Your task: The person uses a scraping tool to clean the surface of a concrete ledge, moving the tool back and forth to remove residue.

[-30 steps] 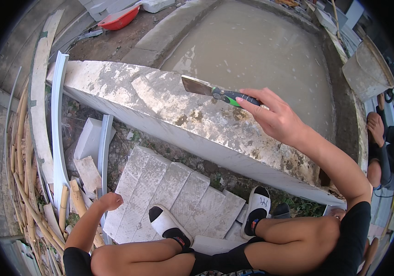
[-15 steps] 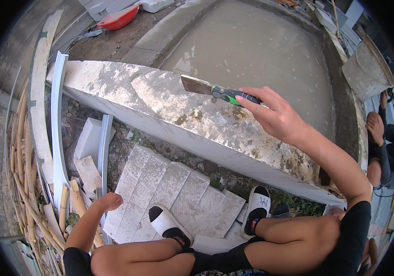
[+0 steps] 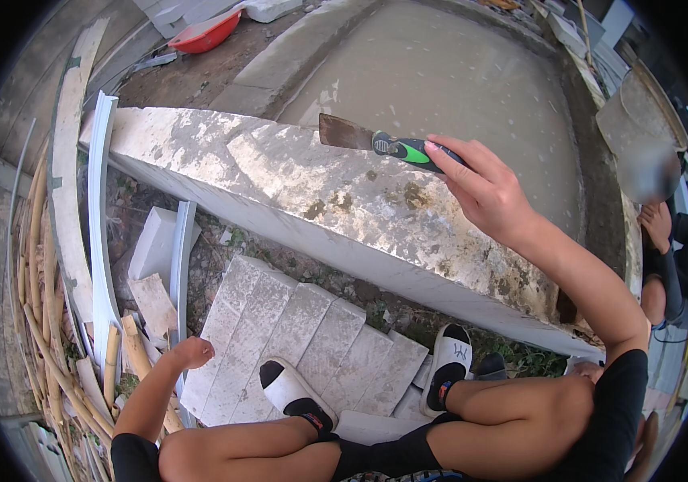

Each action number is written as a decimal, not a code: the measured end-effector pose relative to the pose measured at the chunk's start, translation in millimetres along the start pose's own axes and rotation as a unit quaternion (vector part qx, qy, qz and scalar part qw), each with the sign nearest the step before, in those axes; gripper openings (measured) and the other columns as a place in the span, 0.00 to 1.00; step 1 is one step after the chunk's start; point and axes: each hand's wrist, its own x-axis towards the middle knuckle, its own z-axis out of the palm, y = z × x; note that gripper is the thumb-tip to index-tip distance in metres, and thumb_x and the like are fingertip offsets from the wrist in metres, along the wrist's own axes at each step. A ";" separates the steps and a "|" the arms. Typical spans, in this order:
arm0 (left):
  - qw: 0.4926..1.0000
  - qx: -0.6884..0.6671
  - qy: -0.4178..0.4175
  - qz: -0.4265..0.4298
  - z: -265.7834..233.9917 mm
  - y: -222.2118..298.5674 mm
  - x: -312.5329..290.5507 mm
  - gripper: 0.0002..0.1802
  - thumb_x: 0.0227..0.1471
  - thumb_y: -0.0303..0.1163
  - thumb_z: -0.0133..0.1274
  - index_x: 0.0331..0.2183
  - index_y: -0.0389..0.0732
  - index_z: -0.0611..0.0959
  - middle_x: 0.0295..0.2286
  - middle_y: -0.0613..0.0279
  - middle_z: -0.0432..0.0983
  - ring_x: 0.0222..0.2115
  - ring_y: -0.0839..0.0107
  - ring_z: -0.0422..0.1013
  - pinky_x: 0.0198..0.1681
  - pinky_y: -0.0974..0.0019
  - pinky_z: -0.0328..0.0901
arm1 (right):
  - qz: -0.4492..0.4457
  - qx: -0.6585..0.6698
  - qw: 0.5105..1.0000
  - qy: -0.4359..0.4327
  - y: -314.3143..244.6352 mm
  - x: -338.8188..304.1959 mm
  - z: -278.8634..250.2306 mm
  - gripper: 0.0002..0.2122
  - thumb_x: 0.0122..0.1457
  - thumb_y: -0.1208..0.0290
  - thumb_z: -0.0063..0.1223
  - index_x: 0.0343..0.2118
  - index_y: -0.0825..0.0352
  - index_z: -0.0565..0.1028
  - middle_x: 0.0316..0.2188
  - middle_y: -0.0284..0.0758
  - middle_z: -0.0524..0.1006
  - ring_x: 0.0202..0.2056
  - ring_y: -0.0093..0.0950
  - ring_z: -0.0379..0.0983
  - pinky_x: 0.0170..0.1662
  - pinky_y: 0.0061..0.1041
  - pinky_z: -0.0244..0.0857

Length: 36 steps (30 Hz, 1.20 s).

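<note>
My right hand point(image 3: 493, 189) grips a putty knife point(image 3: 408, 149) by its black and green handle. The flat, stained metal blade points left, over the far edge of a low wall point(image 3: 280, 173) whose pale top is patchy and rough. Nothing touches the blade. On the left, my left hand point(image 3: 193, 352) is curled into a fist, with nothing showing in it. It hovers beside the left end of several pale blocks point(image 3: 280, 337), which lie side by side under my feet.
Behind the wall lies a basin of murky grey water point(image 3: 440, 88). Bamboo poles point(image 3: 43, 281) and white plastic profiles point(image 3: 103, 217) crowd the left. A red basin point(image 3: 206, 34) rests on soil. At right, a person point(image 3: 661, 233) sits close to a grubby bucket point(image 3: 641, 112).
The putty knife has turned slightly, showing more of its blade face and green handle strip. My right hand has shifted a little right. The other person has leaned further into view.
</note>
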 end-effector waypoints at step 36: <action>0.999 0.042 -0.014 0.017 -4.5 0.3 26.2 0.17 0.55 0.43 0.50 0.43 0.54 0.87 0.38 0.58 0.84 0.41 0.58 0.79 0.49 0.60 0.72 | 0.417 -0.208 0.821 -0.330 159.5 -142.8 -40.3 0.17 0.61 0.52 0.55 0.36 0.63 0.82 0.30 0.44 0.81 0.35 0.46 0.79 0.39 0.43 0.74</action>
